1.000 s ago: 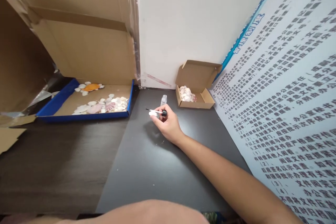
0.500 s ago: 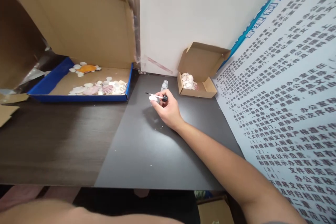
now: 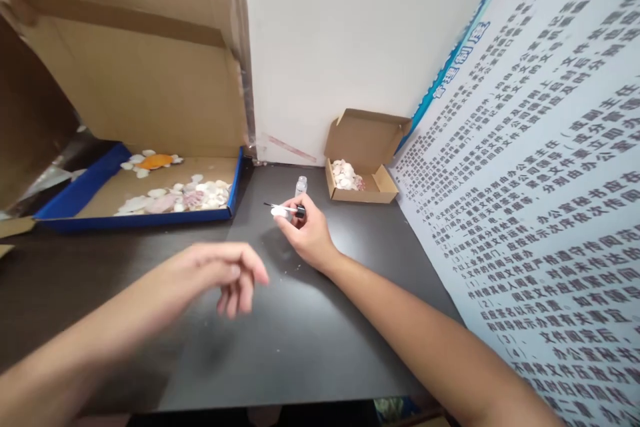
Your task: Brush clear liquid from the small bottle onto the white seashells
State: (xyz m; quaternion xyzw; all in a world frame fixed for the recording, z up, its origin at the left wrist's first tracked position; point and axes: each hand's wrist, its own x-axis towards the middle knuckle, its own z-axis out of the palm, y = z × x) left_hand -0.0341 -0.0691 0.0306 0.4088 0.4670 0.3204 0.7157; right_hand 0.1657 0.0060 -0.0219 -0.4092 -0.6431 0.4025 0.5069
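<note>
My right hand is closed on a small brush with a black cap, its thin dark tip pointing left. A flat white shell is pinched in the same fingers, below the brush stem. Just behind this hand stands a small clear bottle, its lower part hidden by the fingers. My left hand hangs over the dark table to the left and nearer to me. Its fingers are loosely bent and apart, with nothing between them, and slightly blurred.
A blue-edged cardboard box at the left holds several shells and a turtle-like shell figure. At the back right, a small open carton holds more white shells. A printed board lines the right side; a white panel stands behind.
My left hand has risen from the lower edge to over the table. My right hand keeps its hold on the brush and shell. The view has shifted, so things appear lower and farther left.
</note>
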